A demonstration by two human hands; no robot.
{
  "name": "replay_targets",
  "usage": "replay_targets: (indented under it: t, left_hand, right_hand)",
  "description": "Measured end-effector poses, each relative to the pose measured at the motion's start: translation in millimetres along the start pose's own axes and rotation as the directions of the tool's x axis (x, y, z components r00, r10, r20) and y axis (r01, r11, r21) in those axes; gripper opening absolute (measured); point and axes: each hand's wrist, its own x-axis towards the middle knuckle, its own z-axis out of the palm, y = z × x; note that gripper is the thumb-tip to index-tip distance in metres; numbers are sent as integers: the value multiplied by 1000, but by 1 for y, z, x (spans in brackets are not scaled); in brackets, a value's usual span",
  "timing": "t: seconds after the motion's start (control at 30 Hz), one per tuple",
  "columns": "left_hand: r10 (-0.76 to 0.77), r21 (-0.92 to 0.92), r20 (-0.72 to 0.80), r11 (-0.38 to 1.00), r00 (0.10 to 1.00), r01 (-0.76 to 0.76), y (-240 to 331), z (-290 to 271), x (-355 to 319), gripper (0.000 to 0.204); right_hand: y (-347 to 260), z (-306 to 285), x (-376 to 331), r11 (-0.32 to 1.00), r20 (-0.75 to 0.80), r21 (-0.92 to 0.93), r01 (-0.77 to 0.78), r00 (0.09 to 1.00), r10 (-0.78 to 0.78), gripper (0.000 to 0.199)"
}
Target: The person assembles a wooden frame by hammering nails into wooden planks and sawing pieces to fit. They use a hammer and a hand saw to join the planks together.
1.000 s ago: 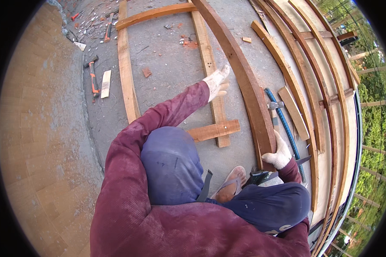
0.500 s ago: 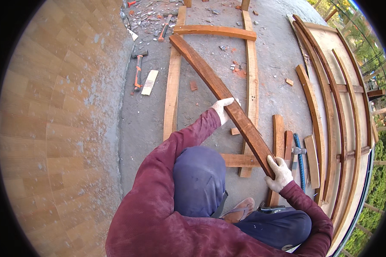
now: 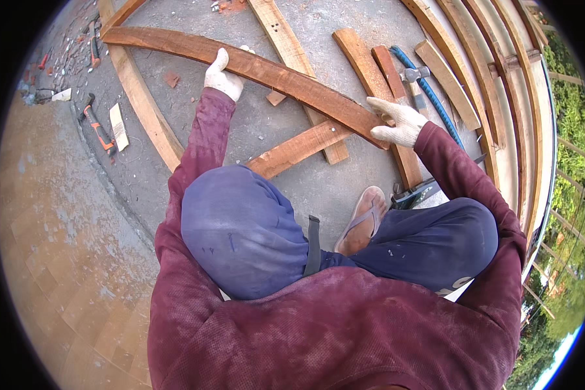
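Blue trousers [image 3: 409, 244]: nearest; with a pale mark near the right knee, perhaps print, too cut off by a fold to read.
Sandaled foot [image 3: 364, 224]: on the floor, a little nearer than the beam's end; best kept out from under any drop.
Right hand [image 3: 400, 122]: gloved, with thumb and fingers spread apart at the beam's near end; firm contact uncertain from here. For a steady hold, better wrapped round both edges.
Reddish-brown beam [image 3: 292, 84]: slanting from the right hand to the far left, above the floor frame [image 3: 140, 91]; probably easiest to keep from twisting with both hands turning together.
Claw-type hammer [image 3: 415, 74] and blue bar [image 3: 437, 102]: just beyond the right hand; without readable lettering.
Left hand [image 3: 224, 81]: gloved, curled round the beam, with fingertips showing past the far edge; seemingly the surer hold, well placed to carry weight.
Beam's far end: over the frame's left rail, touching or not unclear; worth watching for knocks.
Orange-and-black hammer [image 3: 99, 130]: at far left; without legible label.
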Motion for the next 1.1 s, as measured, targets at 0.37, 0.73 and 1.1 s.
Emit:
replay_targets:
  t: [0.37, 0.73, 1.1]
  left_hand:
    - [-68, 134, 123, 990, 990, 51, 13, -38, 2, 69]
    - [-148, 207, 115, 971, 982, 122, 27, -25, -9, 77]
    - [-518, 239, 771, -304, 370, -922, 22, 111, -44, 65]
  right_hand:
    - [-9, 48, -16, 993, -19, 115, 12, 1000, -10, 93]
    - [-17, 49, -12, 994, -7, 82, -75, 997, 75, 99]
    - [-5, 4, -81, 940, -63, -91, -330, 944, 325, 71]
